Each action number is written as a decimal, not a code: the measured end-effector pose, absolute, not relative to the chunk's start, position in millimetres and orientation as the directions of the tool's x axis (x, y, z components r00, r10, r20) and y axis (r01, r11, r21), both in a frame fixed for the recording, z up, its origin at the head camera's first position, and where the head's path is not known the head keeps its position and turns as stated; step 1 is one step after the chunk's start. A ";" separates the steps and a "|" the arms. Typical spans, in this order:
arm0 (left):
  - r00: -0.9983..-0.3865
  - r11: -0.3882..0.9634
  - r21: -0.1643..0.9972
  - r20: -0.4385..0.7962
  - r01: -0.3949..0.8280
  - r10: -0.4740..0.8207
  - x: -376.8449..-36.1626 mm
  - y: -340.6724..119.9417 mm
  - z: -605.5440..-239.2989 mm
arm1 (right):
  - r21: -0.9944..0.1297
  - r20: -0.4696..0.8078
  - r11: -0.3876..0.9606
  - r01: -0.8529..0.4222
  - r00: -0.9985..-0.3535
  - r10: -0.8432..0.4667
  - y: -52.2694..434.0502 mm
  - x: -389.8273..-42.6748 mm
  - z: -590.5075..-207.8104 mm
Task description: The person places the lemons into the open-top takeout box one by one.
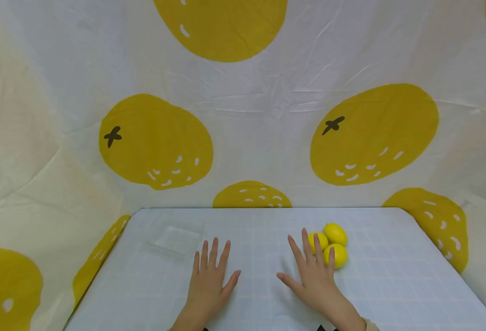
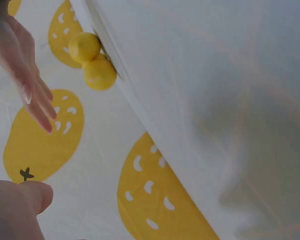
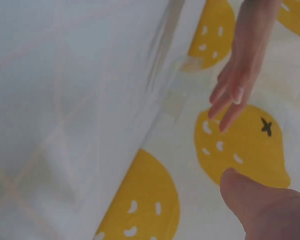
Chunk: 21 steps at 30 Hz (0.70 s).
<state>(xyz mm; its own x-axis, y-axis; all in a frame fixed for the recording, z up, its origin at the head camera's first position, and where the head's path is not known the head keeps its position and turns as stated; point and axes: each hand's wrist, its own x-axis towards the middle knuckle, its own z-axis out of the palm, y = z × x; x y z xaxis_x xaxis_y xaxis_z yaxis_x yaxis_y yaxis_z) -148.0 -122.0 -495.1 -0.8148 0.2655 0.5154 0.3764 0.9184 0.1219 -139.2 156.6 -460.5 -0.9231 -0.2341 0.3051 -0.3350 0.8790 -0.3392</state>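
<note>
two flat hands on a checked table, three lemons by the right one

left hand [image 1: 210, 280] and right hand [image 1: 315, 276] lie palm down with fingers spread, holding nothing; the lemons [image 1: 329, 245] cluster on the table [image 1: 392, 285], just beyond the right fingertips; a clear square dish [image 1: 176, 240] sits ahead of the left hand

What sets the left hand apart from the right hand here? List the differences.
The left hand lies beside the clear square dish, touching no fruit; the right hand has its fingertips at the three lemons. The left hand points straight ahead, while the right hand angles leftward. Both lie flat, fingers spread, on the table, holding nothing.
</note>
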 end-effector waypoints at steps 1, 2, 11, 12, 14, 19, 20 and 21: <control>-0.810 0.914 0.137 0.526 0.382 0.260 -148.6 -124.1 -492.9 | -0.357 0.294 0.872 -0.335 -0.926 -0.235 156.1 -140.1 -458.0; -0.803 0.906 0.160 0.540 0.391 0.251 -149.1 -126.5 -490.5 | -0.381 0.282 0.862 -0.336 -0.930 -0.238 155.2 -141.1 -455.3; -0.697 0.792 0.358 0.708 0.495 0.116 -159.6 -154.2 -473.1 | -0.660 0.110 0.695 -0.286 -0.952 -0.287 137.7 -153.2 -434.3; -0.688 0.783 0.373 0.719 0.497 0.094 -161.3 -158.5 -472.1 | -0.682 0.100 0.675 -0.282 -0.950 -0.296 135.2 -155.0 -433.2; -0.682 0.766 0.414 0.730 0.491 0.042 -164.5 -167.2 -470.5 | -0.721 0.092 0.635 -0.276 -0.947 -0.308 130.5 -158.2 -432.1; -0.673 0.689 0.547 0.731 0.475 -0.116 -173.3 -192.3 -470.2 | -0.821 0.118 0.506 -0.265 -0.945 -0.305 118.0 -166.0 -433.0; -0.665 0.674 0.564 0.733 0.477 -0.143 -175.5 -197.8 -470.4 | -0.839 0.124 0.478 -0.260 -0.947 -0.298 115.3 -167.8 -433.7; -0.662 0.661 0.582 0.730 0.473 -0.168 -177.5 -203.5 -470.3 | -0.856 0.133 0.449 -0.259 -0.947 -0.292 112.4 -169.8 -434.8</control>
